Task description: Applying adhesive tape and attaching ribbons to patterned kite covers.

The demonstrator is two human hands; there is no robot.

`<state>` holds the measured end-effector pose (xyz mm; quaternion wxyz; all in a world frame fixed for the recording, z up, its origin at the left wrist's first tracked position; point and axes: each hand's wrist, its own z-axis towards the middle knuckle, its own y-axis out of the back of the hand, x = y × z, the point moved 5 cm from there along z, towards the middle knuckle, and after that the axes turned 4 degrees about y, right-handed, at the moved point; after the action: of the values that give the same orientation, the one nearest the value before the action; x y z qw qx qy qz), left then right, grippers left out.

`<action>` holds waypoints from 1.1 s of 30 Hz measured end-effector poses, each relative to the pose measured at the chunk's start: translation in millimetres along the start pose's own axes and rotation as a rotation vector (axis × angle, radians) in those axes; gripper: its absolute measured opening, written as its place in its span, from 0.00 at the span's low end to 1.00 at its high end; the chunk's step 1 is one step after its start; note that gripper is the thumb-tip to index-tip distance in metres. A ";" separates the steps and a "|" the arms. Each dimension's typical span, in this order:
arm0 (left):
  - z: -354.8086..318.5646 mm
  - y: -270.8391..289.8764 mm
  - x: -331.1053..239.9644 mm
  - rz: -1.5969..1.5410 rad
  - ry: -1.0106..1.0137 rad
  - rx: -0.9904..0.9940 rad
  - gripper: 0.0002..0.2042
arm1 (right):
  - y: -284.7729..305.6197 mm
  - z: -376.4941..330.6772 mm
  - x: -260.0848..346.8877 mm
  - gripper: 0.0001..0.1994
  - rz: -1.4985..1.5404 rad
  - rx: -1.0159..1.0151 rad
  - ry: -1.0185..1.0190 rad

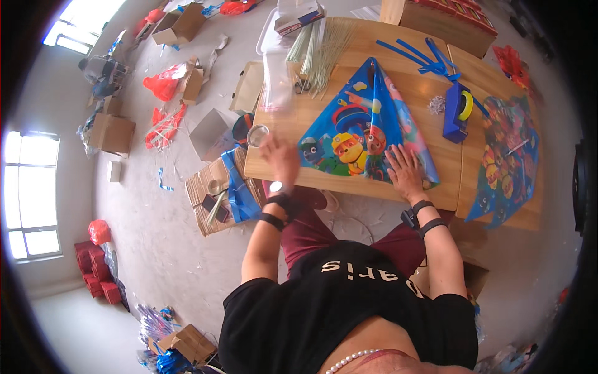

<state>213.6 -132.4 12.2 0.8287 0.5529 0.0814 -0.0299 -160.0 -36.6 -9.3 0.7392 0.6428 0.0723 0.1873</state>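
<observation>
The left hand is showing blurred at the left edge of the wooden table — while at the table's far edge, the view's top is cropping a brown box.

Lies spread on the table as a shiny blue triangular sheet printed with cartoon animals, tapering to a far tip and pinkish along the right. Sits at the left edge as a round, pale roll.

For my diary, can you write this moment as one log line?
left hand: blurred, near tape roll | right hand: on blue printed sheet | table: tape dispenser, blue ribbons
</observation>
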 end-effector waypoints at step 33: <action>186.8 -221.1 -554.3 -0.640 -0.479 0.390 0.20 | 1.8 -2.0 -25.5 0.28 0.338 0.023 -0.085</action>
<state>-344.2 -412.4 -26.2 0.6532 0.6234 0.0471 -0.4271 -184.5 -44.0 -11.2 0.6922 0.6615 -0.0659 0.2810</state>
